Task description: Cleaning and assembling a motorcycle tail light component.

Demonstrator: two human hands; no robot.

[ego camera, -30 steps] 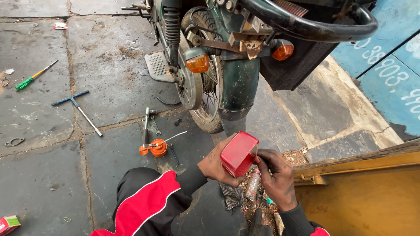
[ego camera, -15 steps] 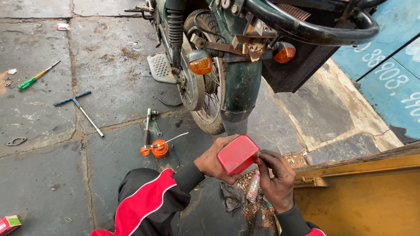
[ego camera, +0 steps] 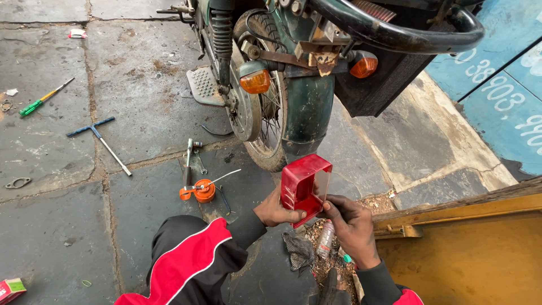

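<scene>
— Item held?
— Red lamp cover (ego camera: 305, 186), hollow side up, gripped by left hand (ego camera: 276, 212) and pinched at its edge by right hand (ego camera: 350, 226).
— Location?
— Below motorcycle wheel (ego camera: 265, 118); orange oil can (ego camera: 200, 191) on floor.

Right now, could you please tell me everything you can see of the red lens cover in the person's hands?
The red lens cover is a boxy, hollow shell of glossy, translucent-looking red plastic, with rounded corners and one open face. That open side is turned toward the camera, showing a paler inner wall. It is held tilted above the stone floor, just behind the motorcycle's rear wheel. The left hand grips its lower edge; the right hand pinches its right rim.
</scene>
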